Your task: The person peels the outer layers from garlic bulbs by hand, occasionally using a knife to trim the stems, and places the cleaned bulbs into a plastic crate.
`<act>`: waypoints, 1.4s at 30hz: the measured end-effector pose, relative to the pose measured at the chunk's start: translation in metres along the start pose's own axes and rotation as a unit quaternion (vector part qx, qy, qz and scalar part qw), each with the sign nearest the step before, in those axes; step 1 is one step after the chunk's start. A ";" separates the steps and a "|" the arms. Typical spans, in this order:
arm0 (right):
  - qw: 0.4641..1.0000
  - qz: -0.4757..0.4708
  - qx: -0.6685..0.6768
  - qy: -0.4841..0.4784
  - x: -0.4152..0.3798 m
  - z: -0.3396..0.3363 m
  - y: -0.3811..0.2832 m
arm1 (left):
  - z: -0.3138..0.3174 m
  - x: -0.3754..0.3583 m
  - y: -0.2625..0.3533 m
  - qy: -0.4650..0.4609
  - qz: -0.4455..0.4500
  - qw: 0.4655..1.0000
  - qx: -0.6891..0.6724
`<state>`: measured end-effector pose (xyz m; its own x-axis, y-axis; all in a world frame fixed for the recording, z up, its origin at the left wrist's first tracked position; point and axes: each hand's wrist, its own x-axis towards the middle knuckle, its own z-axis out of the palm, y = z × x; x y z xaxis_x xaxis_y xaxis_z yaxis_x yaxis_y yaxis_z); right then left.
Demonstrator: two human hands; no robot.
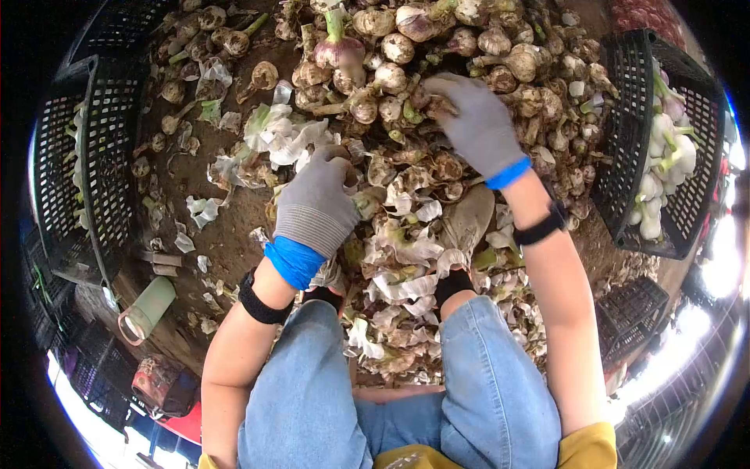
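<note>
My left hand (316, 203), in a grey glove with a blue band at the wrist, is closed with its fingers curled inward. What it holds, if anything, is hidden; a greenish garlic stem piece (367, 203) lies beside its palm. Farther forward and to the right, my right hand (476, 129), gloved the same way, reaches into the heap of soil-stained garlic bulbs (397, 48). Its slightly blurred fingers curl around a brownish garlic bulb (428, 102) at the heap's near edge. White peeled skins (277, 134) lie just ahead of my left hand.
Black plastic crates stand on both sides; the right crate (629, 141) holds white garlic bulbs (664, 156). Loose skins (398, 293) cover the ground between my feet. A pale green cylinder (148, 309) lies at left. A red mesh sack (647, 17) shows at the top right.
</note>
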<state>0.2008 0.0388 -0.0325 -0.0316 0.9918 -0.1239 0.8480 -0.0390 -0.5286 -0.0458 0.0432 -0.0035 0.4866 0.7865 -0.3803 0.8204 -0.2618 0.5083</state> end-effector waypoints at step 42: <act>0.735 0.235 0.606 -0.191 -0.101 -0.019 -0.064 | 0.008 -0.020 0.016 -0.127 0.035 0.870 -0.476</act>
<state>0.1599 -0.0564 0.0296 -0.2282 0.7360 -0.6373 -0.2746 -0.6767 -0.6832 -0.0398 0.0189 0.0062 0.6754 0.6059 -0.4203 0.2258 0.3727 0.9001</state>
